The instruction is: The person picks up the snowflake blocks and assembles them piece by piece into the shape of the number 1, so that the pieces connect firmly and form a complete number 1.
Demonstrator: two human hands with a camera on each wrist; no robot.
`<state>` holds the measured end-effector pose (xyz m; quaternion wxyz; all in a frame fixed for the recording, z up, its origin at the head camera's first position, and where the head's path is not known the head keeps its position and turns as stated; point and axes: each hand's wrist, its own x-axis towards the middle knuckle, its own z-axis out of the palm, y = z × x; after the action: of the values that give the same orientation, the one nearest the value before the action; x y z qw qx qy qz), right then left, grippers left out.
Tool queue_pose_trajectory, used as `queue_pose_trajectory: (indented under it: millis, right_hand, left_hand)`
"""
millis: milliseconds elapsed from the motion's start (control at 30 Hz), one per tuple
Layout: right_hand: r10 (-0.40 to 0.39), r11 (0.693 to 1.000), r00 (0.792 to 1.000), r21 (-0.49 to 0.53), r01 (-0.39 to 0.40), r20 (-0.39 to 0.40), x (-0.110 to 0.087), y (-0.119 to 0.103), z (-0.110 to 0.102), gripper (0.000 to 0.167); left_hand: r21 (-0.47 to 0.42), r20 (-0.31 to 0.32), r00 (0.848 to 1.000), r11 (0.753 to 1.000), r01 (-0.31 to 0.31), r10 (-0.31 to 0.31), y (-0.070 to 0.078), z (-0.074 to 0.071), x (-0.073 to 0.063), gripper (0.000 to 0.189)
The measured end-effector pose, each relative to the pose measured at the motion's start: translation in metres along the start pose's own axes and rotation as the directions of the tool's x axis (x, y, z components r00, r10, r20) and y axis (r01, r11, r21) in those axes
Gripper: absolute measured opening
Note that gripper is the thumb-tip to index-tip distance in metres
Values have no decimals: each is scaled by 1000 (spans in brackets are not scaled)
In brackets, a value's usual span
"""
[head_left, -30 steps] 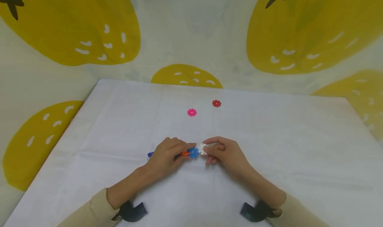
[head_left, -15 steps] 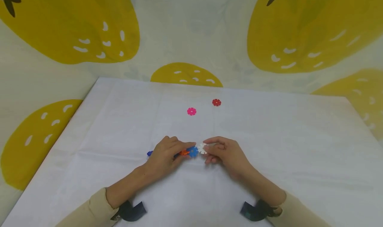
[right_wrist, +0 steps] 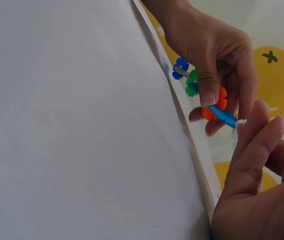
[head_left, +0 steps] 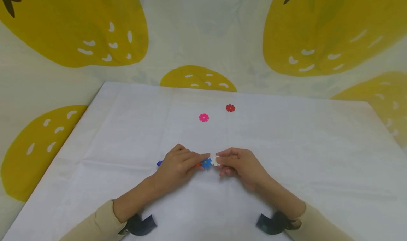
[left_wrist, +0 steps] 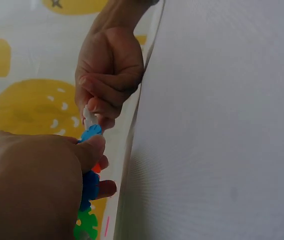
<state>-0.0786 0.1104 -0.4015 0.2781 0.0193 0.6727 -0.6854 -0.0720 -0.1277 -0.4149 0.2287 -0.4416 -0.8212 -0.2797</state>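
My left hand (head_left: 178,165) grips a chain of notched plastic snowflake discs. From its far end, a dark blue disc (right_wrist: 176,75), a green disc (right_wrist: 190,91) and an orange disc (right_wrist: 208,114) show in the right wrist view. A light blue disc (head_left: 207,163) sits at the chain's near end, between left thumb and index finger. Thumb and fingers of my right hand (head_left: 243,165) pinch a white disc (head_left: 215,161), its edge right at the light blue disc's edge. Part of the chain is hidden behind the left hand.
A pink disc (head_left: 204,117) and a red disc (head_left: 230,108) lie farther back on the white-covered table (head_left: 302,135). Behind the table hangs a pale cloth (head_left: 203,29) printed with large yellow fruit. Dark straps are on both wrists.
The white disc and the light blue disc have come together, closing the small gap between them. The left hand now covers more of the orange disc. The pink and red discs stay put.
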Motion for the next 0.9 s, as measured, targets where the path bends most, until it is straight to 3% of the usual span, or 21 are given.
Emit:
queue_pose_trajectory:
  millis: [133,400,633,900]
  right_hand:
    - [33,998,999,54,-33,5,-1,0,2,42]
    - [19,987,996,157,-33,84,1,3,0,42]
    - [2,981,993,191,-24,117,0,4,2,40]
    - [12,974,992,223,-39,122,-3,3,8,36]
  left_hand:
    - [14,-7,999,999,-37,37,1,0,0,45]
    - [-13,2,1000,1000,-24,24,3,-1,1,43]
    - [28,-49,998,999,-46,47,4,0,0,41]
    - [84,-50,994,992,-96,100,5,0,1,38]
